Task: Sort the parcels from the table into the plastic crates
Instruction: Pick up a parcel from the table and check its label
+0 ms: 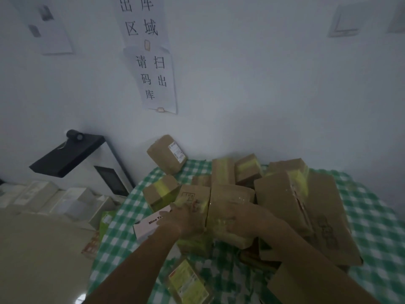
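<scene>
progress: early, no plastic crates in view | cardboard parcels (285, 194) heaped on checked tablecloth (372, 216) | left hand (186, 220) and right hand (236, 216) both pressed on taped parcel (228, 207), finger curl unclear

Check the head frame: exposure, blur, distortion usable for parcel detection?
Head view: dim and underexposed with a bluish cast; cardboard parcels read muddy. Motion blur softens both hands, left hand and right hand, so each grip is hard to judge. Wide-angle distortion tilts the wall signs and bends the checked tablecloth. Glare only on parcel tape.
</scene>
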